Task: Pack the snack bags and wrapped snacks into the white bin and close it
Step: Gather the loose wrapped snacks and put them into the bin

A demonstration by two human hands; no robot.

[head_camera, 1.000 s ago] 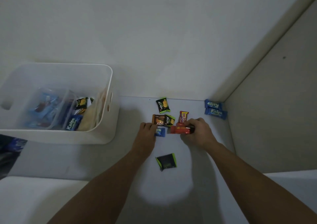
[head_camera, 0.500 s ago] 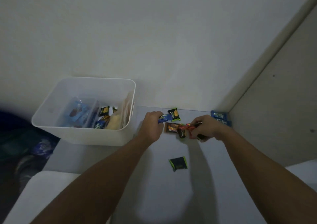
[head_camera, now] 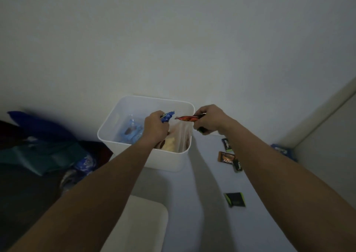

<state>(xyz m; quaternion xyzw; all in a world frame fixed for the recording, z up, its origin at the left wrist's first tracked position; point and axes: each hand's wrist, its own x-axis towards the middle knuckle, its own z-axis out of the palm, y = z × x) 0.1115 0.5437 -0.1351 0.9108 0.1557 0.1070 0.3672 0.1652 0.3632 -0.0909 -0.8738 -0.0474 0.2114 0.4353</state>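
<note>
The white bin [head_camera: 167, 160] stands open against the wall, with blue packets and a clear bag of pale snacks inside. My left hand [head_camera: 155, 127] hovers over the bin and grips a blue wrapped snack [head_camera: 168, 115]. At the bin's right rim, my right hand [head_camera: 209, 117] holds a red-orange wrapped snack [head_camera: 186, 118] and a dark one below the palm. On the surface to the right lie an orange-brown packet [head_camera: 225, 157], two black-and-green packets [head_camera: 227, 144] [head_camera: 238, 165], another black-and-green packet [head_camera: 235, 199] nearer me, and blue packets [head_camera: 283, 150] in the corner.
A white lid-like panel [head_camera: 142, 221] lies in front of the bin near me. Dark blue and teal bags and cloth [head_camera: 42, 155] are heaped on the left. A wall rises behind the bin, and a second wall closes the right side.
Both hands lifted from the pile of snacks and moved left over the bin, each carrying wrapped snacks. The camera view swung left, so the bin now sits in the middle.
</note>
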